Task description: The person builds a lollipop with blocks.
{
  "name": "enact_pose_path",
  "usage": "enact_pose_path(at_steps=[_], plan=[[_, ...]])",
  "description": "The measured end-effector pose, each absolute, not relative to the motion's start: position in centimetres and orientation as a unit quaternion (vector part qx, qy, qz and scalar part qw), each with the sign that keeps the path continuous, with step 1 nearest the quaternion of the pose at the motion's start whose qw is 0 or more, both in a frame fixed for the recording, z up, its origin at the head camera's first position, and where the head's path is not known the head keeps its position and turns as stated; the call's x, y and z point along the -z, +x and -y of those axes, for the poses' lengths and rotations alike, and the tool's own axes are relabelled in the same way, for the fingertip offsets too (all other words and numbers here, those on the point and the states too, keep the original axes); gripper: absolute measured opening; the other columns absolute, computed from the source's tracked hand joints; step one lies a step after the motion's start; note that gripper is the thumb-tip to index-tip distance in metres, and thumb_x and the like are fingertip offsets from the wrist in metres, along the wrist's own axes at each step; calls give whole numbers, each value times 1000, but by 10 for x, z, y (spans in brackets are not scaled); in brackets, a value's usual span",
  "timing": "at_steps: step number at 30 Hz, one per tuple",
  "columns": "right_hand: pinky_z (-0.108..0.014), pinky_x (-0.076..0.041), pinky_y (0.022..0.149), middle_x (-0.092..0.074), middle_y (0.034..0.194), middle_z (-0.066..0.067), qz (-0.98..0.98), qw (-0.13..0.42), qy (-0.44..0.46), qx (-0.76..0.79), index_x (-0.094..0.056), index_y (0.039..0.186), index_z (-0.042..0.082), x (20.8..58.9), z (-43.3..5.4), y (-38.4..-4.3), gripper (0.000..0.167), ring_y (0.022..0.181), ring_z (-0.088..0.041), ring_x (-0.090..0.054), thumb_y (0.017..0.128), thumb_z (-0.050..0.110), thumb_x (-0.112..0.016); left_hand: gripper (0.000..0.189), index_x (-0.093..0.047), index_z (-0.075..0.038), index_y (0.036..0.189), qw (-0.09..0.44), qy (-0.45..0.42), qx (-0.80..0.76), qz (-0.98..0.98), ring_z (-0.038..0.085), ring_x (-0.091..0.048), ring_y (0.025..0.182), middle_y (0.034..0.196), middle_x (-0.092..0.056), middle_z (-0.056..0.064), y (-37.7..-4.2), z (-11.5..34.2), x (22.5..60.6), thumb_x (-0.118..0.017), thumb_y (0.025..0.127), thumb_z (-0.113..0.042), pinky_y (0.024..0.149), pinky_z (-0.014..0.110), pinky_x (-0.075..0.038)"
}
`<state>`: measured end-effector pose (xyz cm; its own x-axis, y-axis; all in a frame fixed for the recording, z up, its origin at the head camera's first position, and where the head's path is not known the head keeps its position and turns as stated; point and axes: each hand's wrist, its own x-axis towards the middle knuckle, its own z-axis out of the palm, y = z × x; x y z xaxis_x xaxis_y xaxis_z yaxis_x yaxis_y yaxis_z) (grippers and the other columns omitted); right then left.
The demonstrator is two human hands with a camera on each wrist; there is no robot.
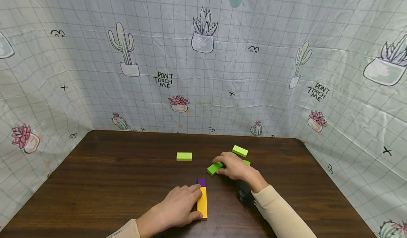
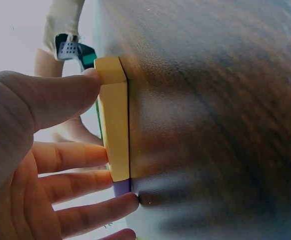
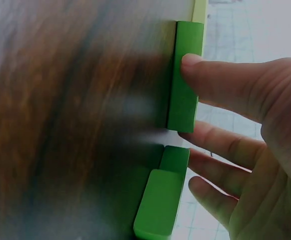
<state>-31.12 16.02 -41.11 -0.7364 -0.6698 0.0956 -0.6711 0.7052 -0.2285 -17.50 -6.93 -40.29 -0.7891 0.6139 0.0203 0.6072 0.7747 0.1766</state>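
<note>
A yellow block (image 1: 202,202) lies lengthwise on the table, with a purple block (image 1: 201,182) at its far end. My left hand (image 1: 178,204) holds the yellow block from the left; in the left wrist view its thumb (image 2: 73,97) presses the near end and the fingers are along the side. Farther back, my right hand (image 1: 233,165) pinches a green block (image 1: 214,168) between thumb (image 3: 225,77) and fingers. Another green block (image 3: 158,202) lies beside those fingers, mostly covered by the hand in the head view.
One light green block (image 1: 184,156) lies at the back middle of the dark wooden table (image 1: 111,174), and a second light green block (image 1: 240,151) sits beyond my right hand. A patterned curtain (image 1: 152,47) hangs around the table's back and sides. A black device (image 1: 245,195) is at my right wrist.
</note>
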Motion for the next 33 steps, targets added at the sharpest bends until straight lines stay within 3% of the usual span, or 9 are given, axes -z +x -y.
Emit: enact_pose_path(at_steps=[8,15,24,33], plan=[[-37,-44,82,-63,106,-1,929,31,350,-114,-69,113,14,410,-154,-306,30,95,-19,-51,86,27,-72,47,-63,-16,110,19,325,-86,-942,20,-59,101,130,-55,3,-176,69,403,-70,81,-52,82,39,-48],[-39,-45,84,-63,105,-3,927,32,353,-123,-69,113,13,411,-151,-303,26,98,-22,-52,88,22,-70,44,-63,-16,105,10,330,-86,-940,15,-57,90,121,-57,-1,-175,69,404,-72,80,-51,75,35,-48],[-39,-46,83,-63,106,-2,922,33,368,-119,-68,114,13,411,-149,-299,24,98,-22,-55,90,16,-67,48,-63,-15,110,22,326,-91,-941,19,-58,99,129,-56,3,-175,68,403,-71,80,-52,81,38,-48],[-37,-48,85,-62,108,0,919,15,374,-120,-67,117,14,411,-143,-297,26,101,-19,-56,92,22,-65,48,-63,-15,111,27,325,-97,-940,20,-58,101,131,-55,4,-176,69,404,-71,80,-51,83,40,-48]])
